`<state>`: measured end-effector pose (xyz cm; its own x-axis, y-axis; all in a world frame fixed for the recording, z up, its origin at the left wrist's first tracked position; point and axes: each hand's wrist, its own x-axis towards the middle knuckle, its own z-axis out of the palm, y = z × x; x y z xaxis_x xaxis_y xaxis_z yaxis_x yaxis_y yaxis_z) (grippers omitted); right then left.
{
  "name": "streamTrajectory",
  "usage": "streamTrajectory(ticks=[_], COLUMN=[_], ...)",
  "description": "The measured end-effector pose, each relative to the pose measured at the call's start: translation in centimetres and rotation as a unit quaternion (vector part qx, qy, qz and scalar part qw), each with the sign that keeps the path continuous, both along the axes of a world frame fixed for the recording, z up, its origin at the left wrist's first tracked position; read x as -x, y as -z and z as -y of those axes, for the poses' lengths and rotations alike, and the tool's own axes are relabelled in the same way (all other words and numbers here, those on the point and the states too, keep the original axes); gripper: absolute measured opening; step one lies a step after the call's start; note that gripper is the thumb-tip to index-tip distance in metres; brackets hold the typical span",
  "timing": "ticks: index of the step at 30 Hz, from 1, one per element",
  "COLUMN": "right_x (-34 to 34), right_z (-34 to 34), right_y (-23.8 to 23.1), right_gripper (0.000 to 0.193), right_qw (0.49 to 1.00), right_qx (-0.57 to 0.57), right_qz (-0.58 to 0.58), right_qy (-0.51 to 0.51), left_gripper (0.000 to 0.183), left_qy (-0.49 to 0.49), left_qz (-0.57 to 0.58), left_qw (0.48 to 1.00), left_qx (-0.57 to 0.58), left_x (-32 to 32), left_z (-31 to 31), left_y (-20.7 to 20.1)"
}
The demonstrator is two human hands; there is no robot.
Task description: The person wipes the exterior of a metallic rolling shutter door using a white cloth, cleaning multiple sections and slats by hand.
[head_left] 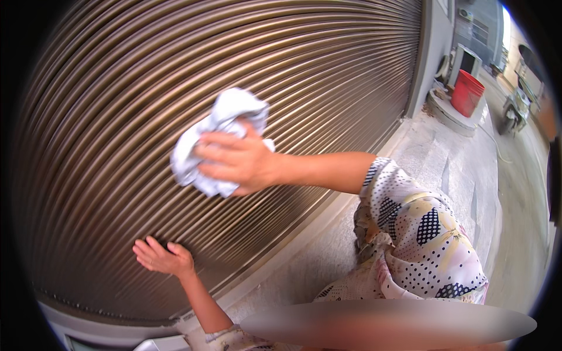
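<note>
A crumpled white cloth [196, 155] is pressed flat against a brown ribbed roller shutter [328, 76]. My right hand [240, 158] lies over the cloth with its fingers across it, slightly smeared by motion. Part of the cloth sticks out above and below the hand. Lower down and to the left, my left hand [164, 257] is beside the shutter's ribs with its fingers and thumb apart, holding nothing. Whether its palm touches the metal I cannot tell.
A grey door frame [417, 64] bounds the shutter on the right. Beyond it a red bucket [467, 93] stands on a round concrete slab [453, 117]. Further right, a motor scooter [516, 111] is parked on the road. A pale stone step [433, 158] runs along the shutter's foot.
</note>
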<state>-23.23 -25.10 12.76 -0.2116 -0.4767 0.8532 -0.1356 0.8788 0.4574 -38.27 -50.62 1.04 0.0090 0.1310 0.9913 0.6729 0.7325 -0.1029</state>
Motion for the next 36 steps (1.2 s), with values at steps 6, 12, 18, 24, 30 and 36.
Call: streamTrajectory(ticks=[6, 12, 18, 24, 30, 36], right_x=[4.5, 2.6, -3.4, -13.4, -18.8, -21.5], right_z=[7.9, 3.8, -8.7, -19.5, -32.4, -38.5], right_y=[3.4, 4.3, 4.5, 3.9, 5.6, 6.8], right_gripper=[0.043, 0.043, 0.053, 0.061, 0.062, 0.056], right_qw=[0.974, 0.969, 0.992, 0.972, 0.908, 0.753], right_qx=[-0.15, -0.136, -0.099, 0.023, 0.285, 0.562], right_qz=[0.156, 0.187, 0.082, 0.065, -0.158, -0.26], right_qy=[-0.071, -0.086, 0.009, 0.226, 0.262, 0.221], left_gripper=[0.052, 0.046, 0.045, 0.045, 0.045, 0.046], left_qy=[0.075, 0.052, 0.019, 0.016, 0.0, -0.012], left_qz=[0.029, 0.04, 0.016, -0.032, -0.065, -0.107], left_qw=[0.997, 0.997, 0.999, 0.998, 0.996, 0.993], left_qx=[-0.005, 0.031, 0.033, 0.046, 0.054, 0.045], left_x=[-0.1, -0.5, -0.2, 0.7, 2.1, 1.7], left_z=[-1.6, -1.1, 0.4, 3.7, 4.6, 10.1], left_y=[0.9, 0.7, 1.0, 0.2, -1.3, -3.0])
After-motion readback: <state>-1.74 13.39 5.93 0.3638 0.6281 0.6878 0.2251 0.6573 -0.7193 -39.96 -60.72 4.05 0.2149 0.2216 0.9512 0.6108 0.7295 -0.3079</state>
